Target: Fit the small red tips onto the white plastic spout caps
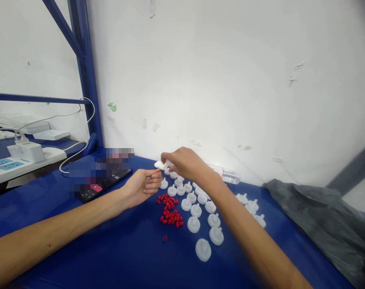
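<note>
My left hand [144,185] is closed in a pinch, its fingertips beside the white pieces; whatever lies between them is too small to make out. Just above and to the right, my right hand [185,162] curls its fingers around a tilted white round cap with a nozzle [160,165], partly hidden by the fingers. Below the hands, several similar white nozzle caps [193,224] stand in loose rows on the blue table surface [125,249]. A heap of small red caps [170,216] lies left of them, with one red cap [165,238] apart at the front.
A phone [106,185] lies left of my left hand, near a white power strip [26,164] with cables. Further white caps [252,206] sit beyond my right forearm. A clear plastic bottle [230,176] rests by the wall; dark grey cloth or plastic [321,224] covers the right side.
</note>
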A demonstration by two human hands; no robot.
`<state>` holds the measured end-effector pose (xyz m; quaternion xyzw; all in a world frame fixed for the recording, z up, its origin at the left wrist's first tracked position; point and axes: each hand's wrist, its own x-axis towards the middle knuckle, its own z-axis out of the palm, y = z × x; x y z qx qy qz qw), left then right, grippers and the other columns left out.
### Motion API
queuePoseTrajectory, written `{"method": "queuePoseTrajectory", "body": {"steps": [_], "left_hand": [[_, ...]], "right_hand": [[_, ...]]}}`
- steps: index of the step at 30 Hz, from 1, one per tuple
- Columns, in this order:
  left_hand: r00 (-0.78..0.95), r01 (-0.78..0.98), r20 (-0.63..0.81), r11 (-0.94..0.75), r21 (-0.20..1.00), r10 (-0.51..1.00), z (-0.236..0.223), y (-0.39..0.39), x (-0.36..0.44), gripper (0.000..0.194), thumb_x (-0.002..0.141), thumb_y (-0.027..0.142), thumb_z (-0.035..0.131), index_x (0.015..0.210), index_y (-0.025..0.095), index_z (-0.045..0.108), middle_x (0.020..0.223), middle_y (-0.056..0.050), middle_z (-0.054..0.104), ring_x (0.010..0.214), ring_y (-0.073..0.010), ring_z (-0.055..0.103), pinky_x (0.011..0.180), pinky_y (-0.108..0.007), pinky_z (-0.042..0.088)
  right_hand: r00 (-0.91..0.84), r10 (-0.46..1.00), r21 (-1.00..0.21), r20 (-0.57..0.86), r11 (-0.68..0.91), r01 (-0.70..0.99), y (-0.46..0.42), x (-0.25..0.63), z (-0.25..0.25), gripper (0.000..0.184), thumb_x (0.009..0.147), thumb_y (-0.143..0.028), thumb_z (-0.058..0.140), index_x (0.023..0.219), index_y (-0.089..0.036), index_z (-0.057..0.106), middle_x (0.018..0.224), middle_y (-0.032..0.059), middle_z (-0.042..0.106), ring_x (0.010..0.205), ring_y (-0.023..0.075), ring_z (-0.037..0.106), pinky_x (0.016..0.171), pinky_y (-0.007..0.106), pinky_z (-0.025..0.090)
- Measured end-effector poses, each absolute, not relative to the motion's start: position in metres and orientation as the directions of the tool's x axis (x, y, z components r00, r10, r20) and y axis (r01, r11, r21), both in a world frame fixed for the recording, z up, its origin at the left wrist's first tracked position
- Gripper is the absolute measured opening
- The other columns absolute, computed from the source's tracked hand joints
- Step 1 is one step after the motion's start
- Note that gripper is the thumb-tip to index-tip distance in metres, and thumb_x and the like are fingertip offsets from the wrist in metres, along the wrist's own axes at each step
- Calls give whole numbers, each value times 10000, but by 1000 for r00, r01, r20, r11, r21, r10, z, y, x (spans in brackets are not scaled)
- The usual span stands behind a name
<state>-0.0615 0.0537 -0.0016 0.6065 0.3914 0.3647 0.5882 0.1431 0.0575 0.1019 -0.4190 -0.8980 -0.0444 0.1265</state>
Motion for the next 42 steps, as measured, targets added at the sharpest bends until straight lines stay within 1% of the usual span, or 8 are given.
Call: {"method": "queuePoseTrajectory", "body": {"steps": [2, 8, 14, 19, 22, 29, 35, 42], "left_hand": [[413, 62, -30, 5, 998, 910, -4, 56, -65, 298, 1046, 436, 609, 962, 153, 647, 737, 51, 593, 503, -70, 486, 449, -200, 430], [333, 215, -3, -73, 974, 943, -14, 58, -59, 291, 1038, 437, 624, 1065, 151, 671, 879, -1, 685, 636, -114, 624, 566, -258, 555], [293, 506, 189, -320, 801, 937, -12, 54, -51, 283, 1017, 425, 640, 916, 162, 665, 807, 19, 648, 685, -146, 612, 670, -313, 540], [339, 697, 301, -453, 556, 891, -11, 44, -50, 144, 932, 282, 603, 820, 216, 664, 783, -4, 637, 730, -211, 570, 718, -358, 405], [361, 745, 302, -467, 476, 883, -13, 40, -50, 128, 890, 243, 557, 848, 233, 678, 844, -30, 678, 752, -236, 594, 710, -367, 374], [405, 790, 238, -469, 395, 883, -16, 39, -49, 147, 813, 182, 553, 871, 252, 669, 847, -27, 703, 750, -242, 626, 659, -347, 369], [424, 799, 224, -479, 363, 878, -15, 37, -48, 137, 826, 188, 547, 857, 259, 659, 854, -21, 698, 759, -235, 629, 652, -340, 368], [431, 795, 230, -487, 362, 873, -11, 34, -47, 129, 860, 226, 531, 834, 256, 653, 816, -22, 689, 751, -237, 629, 653, -338, 372]], "right_hand": [[-538, 768, -2, 348, 574, 819, 64, 163, 107, 230, 896, -100, 705, 1050, -269, 731, 891, 30, 778, 936, 238, 681, 873, 352, 391], [-281, 832, -103, 478, 371, 923, 75, 238, 117, 170, 959, -305, 672, 1111, -231, 692, 856, 46, 739, 846, 246, 690, 790, 359, 463], [-351, 860, -143, 372, 426, 893, 84, 234, 100, 117, 903, -314, 755, 965, -216, 762, 1321, 97, 672, 963, 198, 689, 880, 330, 504], [-414, 900, -166, 133, 432, 886, 86, 213, 90, 114, 828, -314, 829, 910, -238, 804, 1009, 40, 777, 826, 190, 700, 724, 293, 498], [-428, 903, -179, 21, 425, 887, 86, 208, 86, 80, 819, -260, 819, 897, -241, 812, 939, 17, 800, 782, 176, 705, 665, 277, 482], [-431, 901, -161, -48, 419, 894, 95, 208, 71, 122, 811, -188, 787, 921, -226, 826, 961, 44, 817, 846, 201, 723, 708, 296, 493], [-431, 900, -149, -71, 418, 896, 95, 207, 69, 142, 809, -246, 826, 952, -245, 826, 983, 26, 819, 883, 194, 737, 736, 279, 512], [-270, 963, -23, -4, 270, 963, 95, 220, 79, 232, 997, -387, 659, 1108, -212, 763, 1151, 88, 770, 1041, 233, 708, 915, 387, 555]]}}
